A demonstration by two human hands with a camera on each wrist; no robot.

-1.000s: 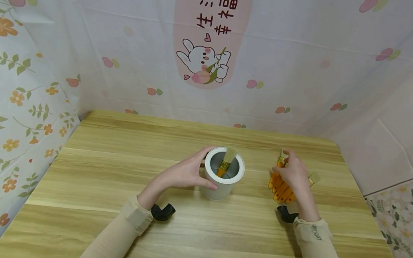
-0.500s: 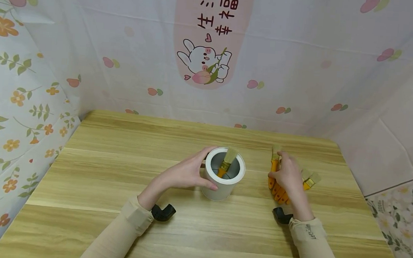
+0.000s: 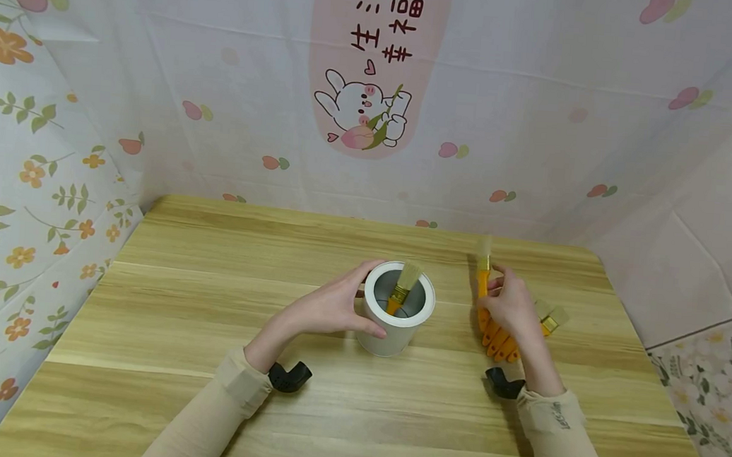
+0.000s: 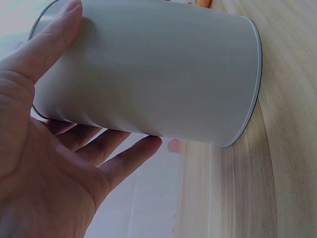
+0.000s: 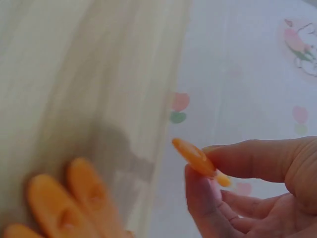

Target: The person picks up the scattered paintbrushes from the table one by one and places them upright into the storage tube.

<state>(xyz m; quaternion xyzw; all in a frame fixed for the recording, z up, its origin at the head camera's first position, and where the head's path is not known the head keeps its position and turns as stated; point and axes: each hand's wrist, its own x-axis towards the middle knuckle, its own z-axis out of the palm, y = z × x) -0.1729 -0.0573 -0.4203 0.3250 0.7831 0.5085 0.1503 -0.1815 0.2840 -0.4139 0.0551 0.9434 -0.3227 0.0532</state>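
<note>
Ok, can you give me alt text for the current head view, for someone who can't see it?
A person's right hand pinches an orange-handled brush near other brushes on a wooden table, while the left hand holds an open white can with a tilted brush inside.

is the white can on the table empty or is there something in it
Not empty: a brush leans inside the white can, bristles up, orange handle down. Whether anything else lies at the bottom, I cannot tell.
</note>
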